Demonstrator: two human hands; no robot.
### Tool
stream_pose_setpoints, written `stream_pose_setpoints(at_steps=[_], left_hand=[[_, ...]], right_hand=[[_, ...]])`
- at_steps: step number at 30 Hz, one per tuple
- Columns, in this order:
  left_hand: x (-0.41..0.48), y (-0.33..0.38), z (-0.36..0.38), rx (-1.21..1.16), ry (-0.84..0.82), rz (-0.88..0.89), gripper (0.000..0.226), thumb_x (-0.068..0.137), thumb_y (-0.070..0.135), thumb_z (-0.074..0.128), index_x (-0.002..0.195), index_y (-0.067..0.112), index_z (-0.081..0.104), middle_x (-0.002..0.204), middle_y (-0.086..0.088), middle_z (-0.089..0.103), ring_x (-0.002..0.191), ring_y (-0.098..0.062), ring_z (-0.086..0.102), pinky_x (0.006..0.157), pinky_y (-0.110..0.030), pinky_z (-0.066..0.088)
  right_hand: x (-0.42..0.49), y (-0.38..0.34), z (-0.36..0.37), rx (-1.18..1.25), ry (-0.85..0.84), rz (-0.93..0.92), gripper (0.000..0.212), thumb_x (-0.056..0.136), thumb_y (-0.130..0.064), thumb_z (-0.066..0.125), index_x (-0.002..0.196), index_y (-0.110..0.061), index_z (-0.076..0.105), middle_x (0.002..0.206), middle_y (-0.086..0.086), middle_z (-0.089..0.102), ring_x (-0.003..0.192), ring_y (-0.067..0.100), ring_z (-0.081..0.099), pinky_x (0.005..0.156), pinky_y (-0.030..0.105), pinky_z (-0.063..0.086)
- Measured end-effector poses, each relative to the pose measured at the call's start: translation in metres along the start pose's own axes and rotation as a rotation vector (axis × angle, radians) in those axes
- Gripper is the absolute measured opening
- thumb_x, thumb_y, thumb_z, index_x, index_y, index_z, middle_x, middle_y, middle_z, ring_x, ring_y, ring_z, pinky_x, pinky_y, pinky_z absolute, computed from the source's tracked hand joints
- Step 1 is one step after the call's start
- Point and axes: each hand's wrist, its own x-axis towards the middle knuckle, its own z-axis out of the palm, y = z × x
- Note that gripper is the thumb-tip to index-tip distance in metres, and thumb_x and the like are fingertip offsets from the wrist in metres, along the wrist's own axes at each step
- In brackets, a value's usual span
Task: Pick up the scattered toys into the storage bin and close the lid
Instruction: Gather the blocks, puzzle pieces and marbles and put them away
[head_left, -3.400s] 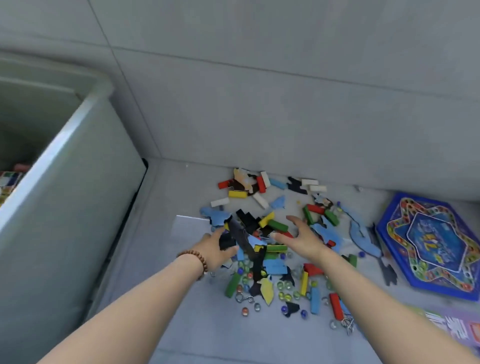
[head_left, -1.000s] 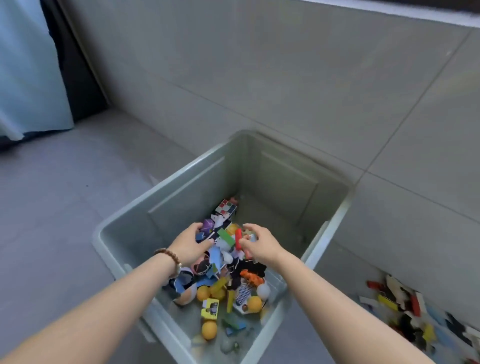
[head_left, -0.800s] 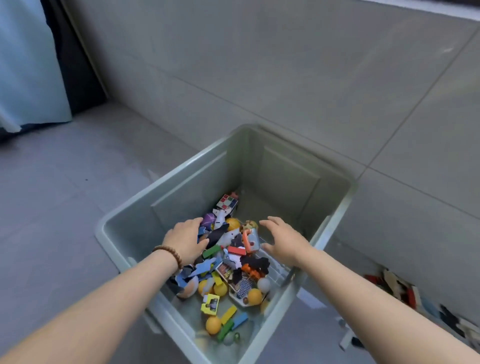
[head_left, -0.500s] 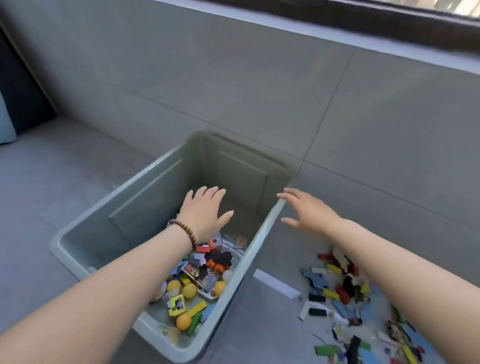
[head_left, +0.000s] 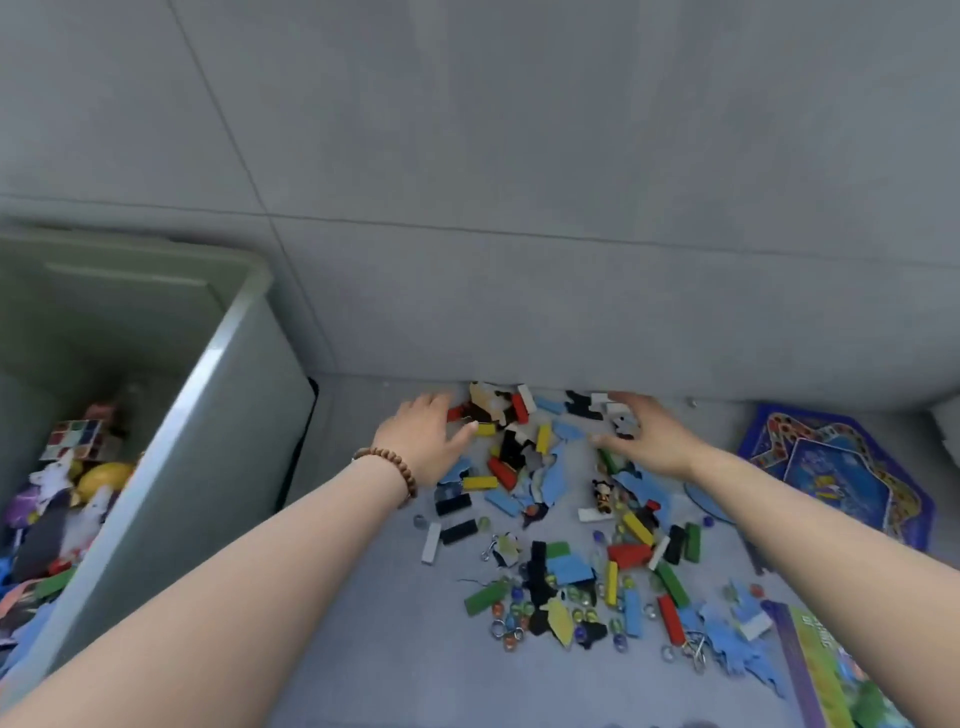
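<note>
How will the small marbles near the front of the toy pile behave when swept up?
Likely to roll away: the marbles are small, round and loose on the smooth floor. Probably slippery to pinch, as they look glossy; scooping seems safer. Flat pieces like the green block beside them may stop a few.

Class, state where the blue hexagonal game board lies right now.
In the head view, the game board lies flat on the floor at the far right, near the wall, just right of the right hand and the toy pile.
</note>
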Motion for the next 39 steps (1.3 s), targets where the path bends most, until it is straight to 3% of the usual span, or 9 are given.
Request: stream_pose_setpoints(at_steps=[6,9,15,20,24,28,32,36,39], left_hand=[[0.085,-0.003,0.063,-0.292,-0.089,-0.111,0.056,0.096,0.043,0.039,0.144,0.016,0.027,0.147,-0.010,0.034,0.129,-0.028,0.042,0.107,-0.036,0.035],[0.127,-0.018,0.088,-0.400,-0.076,-0.232,0.062,0.095,0.045,0.040,0.146,0.013,0.023,0.149,-0.010,0.031,0.132,-0.026,0.039,0.102,-0.030,0.034],[0.186,-0.041,0.117,-0.456,-0.103,-0.335,0.070,0.089,0.055,0.043,0.147,0.021,0.022,0.145,-0.012,0.036,0.129,-0.030,0.042,0.106,-0.037,0.036],[0.218,-0.038,0.142,-0.445,-0.065,-0.291,0.093,0.051,0.076,0.035,0.127,0.025,0.049,0.120,-0.006,0.056,0.105,-0.028,0.058,0.094,-0.044,0.048],[0.234,-0.027,0.145,-0.519,-0.101,-0.297,0.067,0.073,0.057,0.056,0.115,0.005,0.054,0.115,-0.015,0.060,0.098,-0.028,0.061,0.088,-0.039,0.050],[0.239,-0.019,0.146,-0.542,-0.102,-0.305,0.058,0.088,0.043,0.055,0.131,0.007,0.041,0.129,-0.010,0.053,0.115,-0.028,0.054,0.097,-0.035,0.044],[0.242,-0.018,0.147,-0.581,-0.068,-0.328,0.047,0.087,0.042,0.058,0.117,0.007,0.053,0.118,-0.014,0.058,0.105,-0.028,0.058,0.091,-0.038,0.049],[0.237,-0.014,0.143,-0.717,0.001,-0.331,0.046,0.083,0.040,0.065,0.106,0.003,0.050,0.094,-0.003,0.058,0.089,-0.026,0.060,0.069,-0.027,0.043],[0.235,-0.014,0.145,-0.754,-0.012,-0.283,0.059,0.073,0.048,0.071,0.110,0.005,0.053,0.104,-0.001,0.065,0.096,-0.021,0.064,0.080,-0.028,0.050]], right_hand=[[0.070,0.046,0.055,0.420,0.014,0.119,0.069,0.086,-0.040,0.063,0.144,-0.022,0.032,0.151,0.000,0.030,0.133,0.023,0.038,0.098,0.029,0.039],[0.109,0.048,0.081,0.498,0.027,0.108,0.068,0.085,-0.036,0.066,0.143,-0.020,0.033,0.149,0.000,0.030,0.136,0.019,0.032,0.100,0.027,0.032],[0.167,0.059,0.100,0.349,0.279,0.098,0.072,0.074,-0.048,0.072,0.135,-0.021,0.044,0.142,0.004,0.039,0.135,0.024,0.032,0.112,0.042,0.029],[0.181,0.068,0.107,0.323,0.204,0.116,0.059,0.083,-0.044,0.065,0.135,-0.026,0.045,0.140,0.000,0.041,0.135,0.022,0.029,0.114,0.032,0.022],[0.189,0.061,0.112,0.421,0.253,0.131,0.065,0.081,-0.038,0.070,0.137,-0.021,0.042,0.139,0.004,0.036,0.132,0.025,0.031,0.111,0.034,0.027],[0.196,0.054,0.113,0.418,0.268,0.193,0.067,0.082,-0.042,0.067,0.137,-0.016,0.041,0.140,0.006,0.036,0.132,0.026,0.027,0.111,0.032,0.023],[0.201,0.048,0.111,0.521,0.201,0.244,0.063,0.084,-0.046,0.062,0.137,-0.018,0.043,0.134,0.006,0.042,0.130,0.027,0.031,0.110,0.035,0.030],[0.201,0.050,0.111,0.648,0.171,0.240,0.058,0.083,-0.038,0.067,0.133,-0.017,0.048,0.126,0.005,0.051,0.121,0.026,0.047,0.103,0.037,0.040],[0.194,0.053,0.100,0.842,0.122,0.234,0.049,0.087,-0.020,0.065,0.132,-0.012,0.047,0.122,0.006,0.052,0.104,0.019,0.054,0.089,0.028,0.043]])
